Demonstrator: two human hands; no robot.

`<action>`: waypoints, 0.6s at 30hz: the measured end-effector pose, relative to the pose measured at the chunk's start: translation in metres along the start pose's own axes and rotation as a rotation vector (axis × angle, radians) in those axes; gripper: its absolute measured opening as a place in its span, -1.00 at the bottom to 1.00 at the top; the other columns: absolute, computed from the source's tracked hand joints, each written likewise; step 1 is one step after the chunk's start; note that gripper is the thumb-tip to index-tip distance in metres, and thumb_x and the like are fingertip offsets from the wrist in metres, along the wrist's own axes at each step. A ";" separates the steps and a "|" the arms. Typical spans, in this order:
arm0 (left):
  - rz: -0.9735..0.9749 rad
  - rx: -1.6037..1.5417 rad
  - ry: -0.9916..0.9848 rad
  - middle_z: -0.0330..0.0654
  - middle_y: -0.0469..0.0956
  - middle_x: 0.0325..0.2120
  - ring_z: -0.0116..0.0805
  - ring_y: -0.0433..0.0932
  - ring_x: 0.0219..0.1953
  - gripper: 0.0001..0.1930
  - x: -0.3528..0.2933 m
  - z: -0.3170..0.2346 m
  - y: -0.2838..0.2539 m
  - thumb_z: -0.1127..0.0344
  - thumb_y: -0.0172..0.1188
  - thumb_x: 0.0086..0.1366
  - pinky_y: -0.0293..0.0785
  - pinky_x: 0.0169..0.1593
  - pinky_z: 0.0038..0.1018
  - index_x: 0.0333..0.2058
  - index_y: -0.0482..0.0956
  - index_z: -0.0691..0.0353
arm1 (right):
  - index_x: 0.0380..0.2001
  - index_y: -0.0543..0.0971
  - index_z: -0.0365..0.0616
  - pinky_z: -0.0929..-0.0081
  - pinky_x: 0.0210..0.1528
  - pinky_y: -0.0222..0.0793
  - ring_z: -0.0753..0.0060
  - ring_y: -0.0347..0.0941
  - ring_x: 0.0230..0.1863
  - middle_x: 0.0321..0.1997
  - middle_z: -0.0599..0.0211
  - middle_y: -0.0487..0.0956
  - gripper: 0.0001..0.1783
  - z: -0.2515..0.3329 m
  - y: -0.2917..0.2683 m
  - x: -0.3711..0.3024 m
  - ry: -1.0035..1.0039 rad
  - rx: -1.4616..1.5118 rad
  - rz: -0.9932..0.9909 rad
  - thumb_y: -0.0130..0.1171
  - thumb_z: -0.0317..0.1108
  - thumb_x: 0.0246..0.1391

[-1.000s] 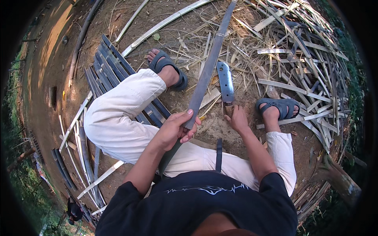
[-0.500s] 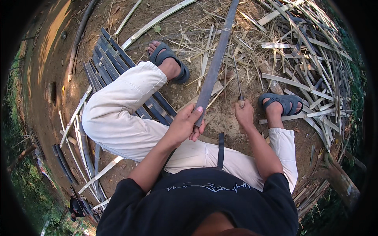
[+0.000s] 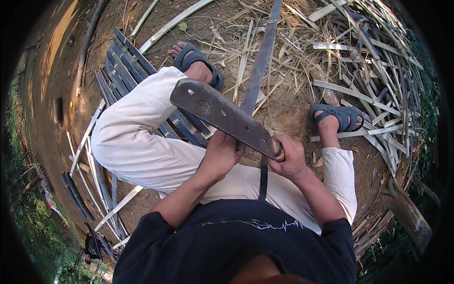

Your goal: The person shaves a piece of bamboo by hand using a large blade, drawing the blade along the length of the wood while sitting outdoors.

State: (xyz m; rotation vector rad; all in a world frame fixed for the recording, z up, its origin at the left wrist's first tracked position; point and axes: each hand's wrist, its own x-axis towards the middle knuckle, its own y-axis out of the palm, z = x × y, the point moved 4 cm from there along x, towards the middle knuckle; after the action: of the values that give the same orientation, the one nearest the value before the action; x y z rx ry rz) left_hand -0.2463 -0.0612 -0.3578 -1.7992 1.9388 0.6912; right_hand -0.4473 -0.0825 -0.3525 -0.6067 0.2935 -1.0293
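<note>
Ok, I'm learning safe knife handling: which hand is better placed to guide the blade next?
Probably the right hand: it grips the knife by its handle. The left hand is busy holding the dark strip.

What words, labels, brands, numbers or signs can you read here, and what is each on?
No readable text in this view.
Black shirt: a pale zigzag line, no legible letters.
Broad blade in the right hand: holes and a round mark, too unclear to read.
Dark strip in the left hand: no visible lettering.
</note>
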 end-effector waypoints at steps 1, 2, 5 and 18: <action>0.007 -0.002 -0.015 -0.26 0.35 -0.56 -0.54 0.26 -0.65 -0.90 -0.002 0.002 0.001 0.46 -0.08 0.36 0.17 -0.62 -0.55 -0.25 0.43 0.28 | -0.24 0.51 -0.23 0.26 -0.35 0.45 0.03 0.54 -0.42 -0.41 0.11 0.56 -0.51 -0.005 -0.002 0.003 0.014 -0.018 0.018 0.39 -0.42 -0.37; 0.014 0.001 -0.025 -0.28 0.31 -0.60 -0.56 0.22 -0.68 -0.89 -0.001 0.002 0.001 0.42 -0.10 0.39 0.12 -0.64 -0.57 -0.26 0.42 0.27 | -0.25 0.51 -0.21 0.25 -0.37 0.44 0.03 0.54 -0.43 -0.43 0.12 0.56 -0.51 -0.009 -0.006 0.011 -0.065 -0.067 0.000 0.39 -0.44 -0.40; 0.054 -0.404 -0.236 -0.32 0.22 -0.74 -0.60 0.09 -0.75 -0.78 -0.004 -0.022 0.014 0.27 -0.18 0.50 -0.04 -0.70 -0.62 -0.30 0.37 0.23 | -0.27 0.50 -0.18 0.24 -0.38 0.44 0.04 0.54 -0.43 -0.45 0.16 0.55 -0.54 -0.024 -0.017 0.023 -0.034 -0.220 -0.026 0.40 -0.43 -0.37; 0.045 -0.481 -0.238 -0.36 0.13 -0.72 -0.59 0.04 -0.72 -0.71 -0.012 -0.006 0.010 0.12 -0.19 0.53 -0.05 -0.65 -0.56 -0.33 0.32 0.17 | -0.40 0.48 -0.11 0.25 -0.42 0.39 0.13 0.49 -0.48 -0.55 0.26 0.47 -0.57 -0.027 -0.026 0.036 -0.216 -0.287 0.046 0.42 -0.39 -0.46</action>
State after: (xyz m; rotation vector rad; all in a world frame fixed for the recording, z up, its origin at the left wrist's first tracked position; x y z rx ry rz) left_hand -0.2554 -0.0550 -0.3452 -1.8278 1.7585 1.4158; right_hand -0.4613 -0.1322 -0.3574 -0.9587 0.2648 -0.8742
